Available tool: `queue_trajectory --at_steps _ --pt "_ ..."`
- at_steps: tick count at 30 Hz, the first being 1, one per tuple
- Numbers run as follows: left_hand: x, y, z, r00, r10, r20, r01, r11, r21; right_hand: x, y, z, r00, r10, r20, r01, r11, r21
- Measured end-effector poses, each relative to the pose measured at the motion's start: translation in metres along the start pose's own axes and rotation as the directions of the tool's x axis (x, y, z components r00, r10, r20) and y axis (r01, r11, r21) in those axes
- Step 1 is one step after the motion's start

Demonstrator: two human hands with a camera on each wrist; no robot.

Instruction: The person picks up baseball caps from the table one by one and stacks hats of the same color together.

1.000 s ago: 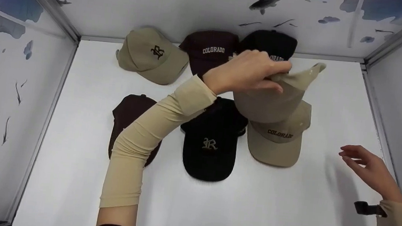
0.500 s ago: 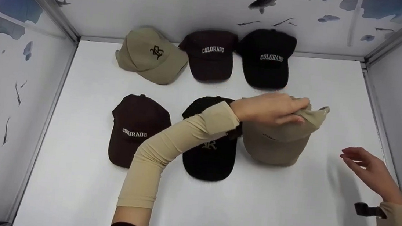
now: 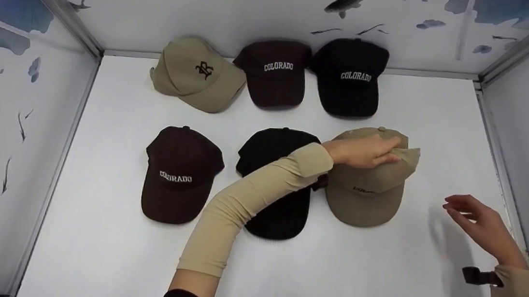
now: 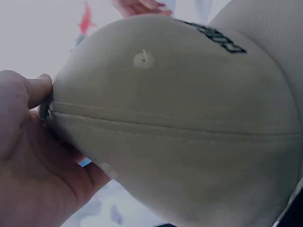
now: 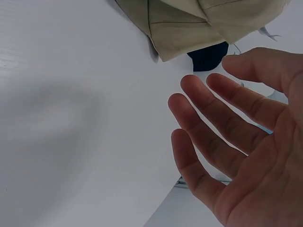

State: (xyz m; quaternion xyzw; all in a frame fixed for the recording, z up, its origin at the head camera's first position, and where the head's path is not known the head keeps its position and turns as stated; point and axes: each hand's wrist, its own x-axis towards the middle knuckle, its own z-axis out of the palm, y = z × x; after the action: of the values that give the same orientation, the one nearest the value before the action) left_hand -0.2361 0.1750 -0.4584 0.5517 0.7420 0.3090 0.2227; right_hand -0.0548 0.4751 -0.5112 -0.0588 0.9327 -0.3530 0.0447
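A beige baseball cap [image 3: 390,173] lies over another beige baseball cap [image 3: 387,132] at the right of the near row. My left hand [image 3: 363,151] grips the upper cap by its crown. In the left wrist view, thumb and fingers pinch one end of the cap [image 4: 165,90], with dark lettering on its far side. Part of the lettering on the stacked caps is hidden, and I cannot tell whose brim shows. My right hand [image 3: 487,228] hovers at the right, touching nothing. Its fingers are loosely bent in the right wrist view.
A far row holds a beige cap [image 3: 194,74], a maroon cap [image 3: 275,84] and a black cap [image 3: 350,91]. Nearer are a maroon cap [image 3: 177,193] and a black cap [image 3: 270,142], partly behind my left forearm. Walls enclose the white table [image 3: 329,281].
My left hand has brought the beige cap down and nearer, from beside the far black cap onto the other beige cap. My right hand has hardly moved.
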Motion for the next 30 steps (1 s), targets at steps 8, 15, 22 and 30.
queue_trajectory --at_steps 8,15,22,30 --pt "0.017 -0.014 0.011 0.983 -0.181 -0.022 0.182 0.969 0.166 0.007 0.000 0.011 1.000 -0.007 0.021 0.007 1.000 -0.002" --pt "0.025 -0.017 0.016 0.902 -0.420 -0.099 0.421 0.808 0.412 0.009 -0.001 0.019 0.998 -0.026 0.048 0.026 1.000 0.008" --pt "0.023 -0.029 0.009 0.881 -0.457 -0.120 0.469 0.815 0.340 0.008 0.001 0.025 0.998 -0.016 0.057 0.016 1.000 0.012" --pt "0.005 -0.034 -0.021 0.871 -0.483 -0.095 0.490 0.834 0.254 0.006 0.004 0.028 0.998 -0.009 0.067 0.007 1.000 0.021"
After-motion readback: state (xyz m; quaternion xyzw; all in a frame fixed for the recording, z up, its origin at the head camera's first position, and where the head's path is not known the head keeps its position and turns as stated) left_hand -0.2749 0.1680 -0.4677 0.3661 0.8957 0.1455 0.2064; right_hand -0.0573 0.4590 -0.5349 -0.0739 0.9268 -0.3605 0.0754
